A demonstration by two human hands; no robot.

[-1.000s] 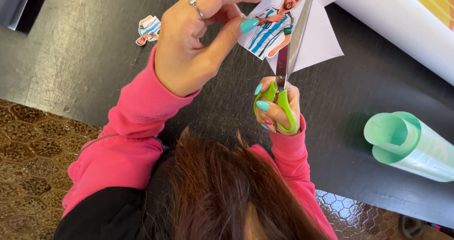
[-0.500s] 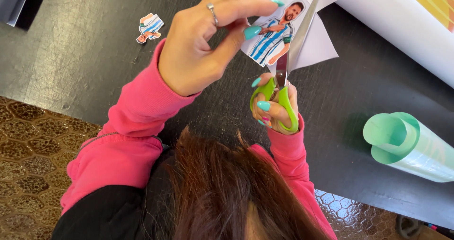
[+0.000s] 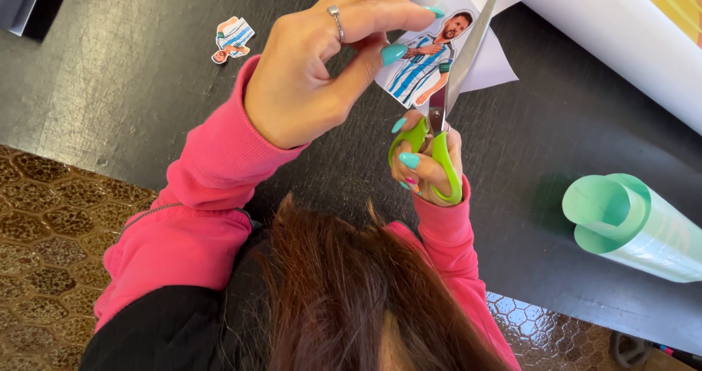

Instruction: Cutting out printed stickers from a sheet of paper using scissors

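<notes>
I am holding my left hand (image 3: pixel 307 78) up over the black bench (image 3: pixel 131 93), wrist bent and pink sleeve (image 3: pixel 212 166) running back toward me. Its grip is clamped on a printed picture (image 3: pixel 424 60) of a player in a striped shirt, thumb under the sheet and fingertips curling over the top edge. A ring is sitting on one finger.

My right hand (image 3: pixel 428 166) is working lower and nearer my body, fingers threaded through the green handles of the scissors (image 3: pixel 442 122), its grip closed around them. The blades are pointing up and away from me, running along the right edge of the picture; I cannot tell how far apart the blades are standing.

A small cut-out figure (image 3: pixel 232 38) is lying flat on the bench, well apart to the left of my hand. A roll of green paper (image 3: pixel 629 225) is lying on its side at the right, its open end facing me with only its own coiled layers showing inside. A large white sheet (image 3: pixel 621 42) is lying across the top right corner.
</notes>
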